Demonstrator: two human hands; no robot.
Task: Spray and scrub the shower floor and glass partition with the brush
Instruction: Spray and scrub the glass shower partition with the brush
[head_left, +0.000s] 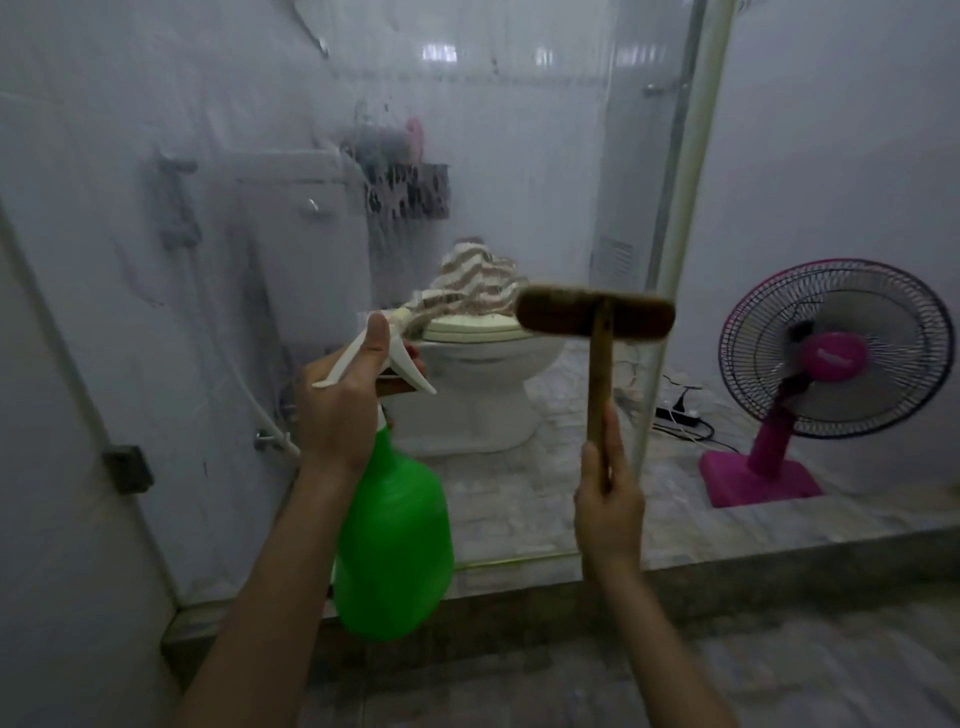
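Right now the glass partition (260, 218) fills the left and centre of the frame, fogged and streaked with wet runs, and I stand inside on the shower floor (779, 670) along the bottom. Through the glass, at centre, is the toilet (483, 384) with a striped cloth (480, 283) heaped on its lid, and at the right edge a pink fan (831, 358) with a power strip (675, 415) and cables on the tiles beside it. My left hand (337, 410) is wrapped around the neck of the green spray bottle (392, 540), thumb up along the white trigger head, nozzle aimed at the glass. My right hand (610, 499) is closed on the wooden handle of the brush (595, 314), its head raised near the pane's edge at centre right. I judge the main risk is spray or runoff passing the open edge toward that power strip; a wet floor could also make me slip, and a hard knock from the brush head could stress the glass.
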